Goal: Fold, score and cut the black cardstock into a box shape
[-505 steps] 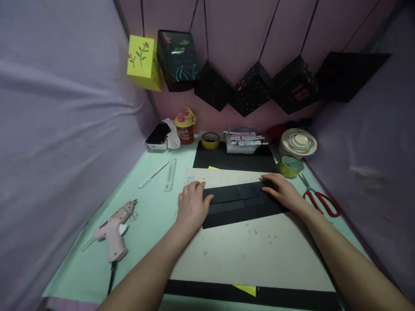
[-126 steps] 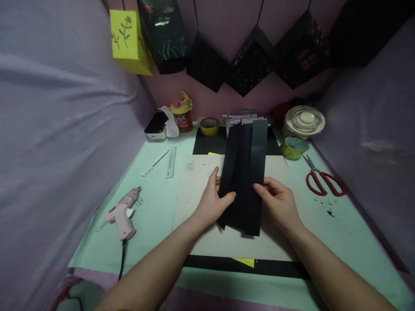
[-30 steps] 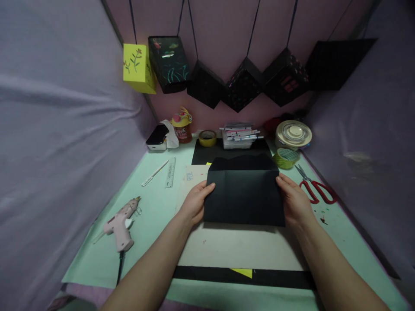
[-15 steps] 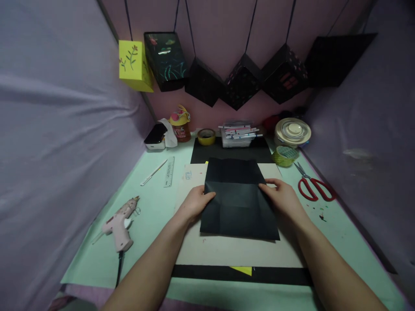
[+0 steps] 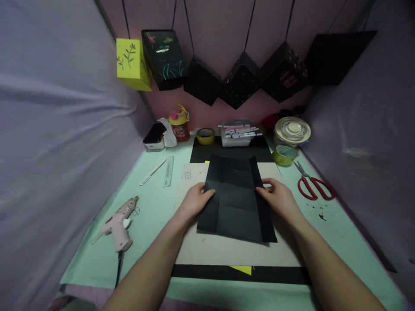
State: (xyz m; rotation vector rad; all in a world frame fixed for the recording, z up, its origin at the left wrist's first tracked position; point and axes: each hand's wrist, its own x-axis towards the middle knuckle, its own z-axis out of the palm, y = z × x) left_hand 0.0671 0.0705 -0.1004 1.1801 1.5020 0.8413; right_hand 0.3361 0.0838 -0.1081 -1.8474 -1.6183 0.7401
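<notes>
A creased sheet of black paper [image 5: 235,196] is held between my two hands over a pale board [image 5: 240,255]. My left hand [image 5: 197,199] pinches its left edge, thumb on top and fingers beneath. On the opposite edge, my right hand [image 5: 275,194] grips the paper the same way. Fold lines run along and across the sheet, and its right strip is bent up along a lengthwise crease. The fingers under the paper are partly hidden.
To the left lie a glue gun [image 5: 118,222], a pen [image 5: 153,172] and a ruler [image 5: 168,171]. Red-handled scissors [image 5: 311,183] and a tape roll [image 5: 284,154] are at right. Markers [image 5: 240,131] and a bottle [image 5: 179,125] stand behind. Decorated boxes [image 5: 243,80] hang above.
The right side strip of the black paper now bends up more sharply along its crease. My right hand has shifted slightly left, and both hands keep their hold.
</notes>
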